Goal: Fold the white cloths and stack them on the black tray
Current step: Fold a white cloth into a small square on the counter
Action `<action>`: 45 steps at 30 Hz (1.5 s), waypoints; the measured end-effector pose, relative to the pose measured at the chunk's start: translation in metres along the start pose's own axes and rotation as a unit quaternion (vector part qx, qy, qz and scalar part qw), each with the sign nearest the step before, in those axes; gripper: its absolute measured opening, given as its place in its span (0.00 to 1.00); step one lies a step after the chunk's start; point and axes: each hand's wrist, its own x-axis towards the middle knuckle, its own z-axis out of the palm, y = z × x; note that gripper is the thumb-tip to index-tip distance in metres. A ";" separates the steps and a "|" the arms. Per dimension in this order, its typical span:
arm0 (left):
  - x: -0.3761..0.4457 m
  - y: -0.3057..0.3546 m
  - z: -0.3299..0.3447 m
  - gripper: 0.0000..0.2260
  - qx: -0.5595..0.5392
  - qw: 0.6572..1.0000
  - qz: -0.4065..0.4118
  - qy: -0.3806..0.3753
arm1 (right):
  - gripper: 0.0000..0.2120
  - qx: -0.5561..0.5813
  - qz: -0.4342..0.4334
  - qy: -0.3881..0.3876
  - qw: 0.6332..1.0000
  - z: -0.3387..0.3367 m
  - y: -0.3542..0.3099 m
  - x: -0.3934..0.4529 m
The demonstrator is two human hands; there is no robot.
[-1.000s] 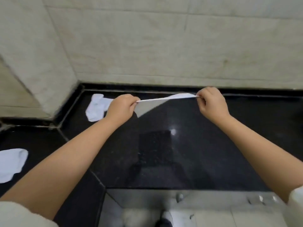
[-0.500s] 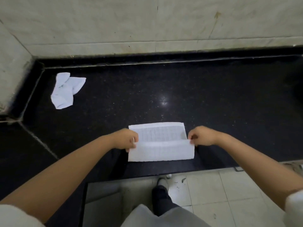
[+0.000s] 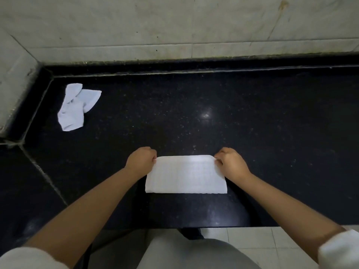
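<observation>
Curled fingers of the left hand (image 3: 141,159) pinch the far left corner of the folded white cloth (image 3: 186,175), and those of the right hand (image 3: 231,164) pinch its far right corner. The cloth lies flat as a rectangle on the black counter (image 3: 272,123), its near edge straight and set back from the counter's near edge. Bare black stone spreads far and right up to the tiled wall (image 3: 174,26), while a crumpled white cloth (image 3: 76,106) lies well apart, far left near the corner.
</observation>
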 end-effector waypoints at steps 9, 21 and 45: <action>0.001 -0.003 0.001 0.12 0.034 0.996 0.080 -0.017 | 0.13 -0.017 0.083 -0.060 0.995 -0.005 -0.019 0.010; -0.010 -0.021 -0.087 0.07 0.090 0.952 0.212 0.203 | 0.07 -0.078 0.014 0.139 0.987 -0.079 -0.051 0.000; -0.006 0.011 0.042 0.29 0.028 0.997 0.063 0.031 | 0.17 0.002 0.359 -0.026 0.933 0.020 -0.062 -0.031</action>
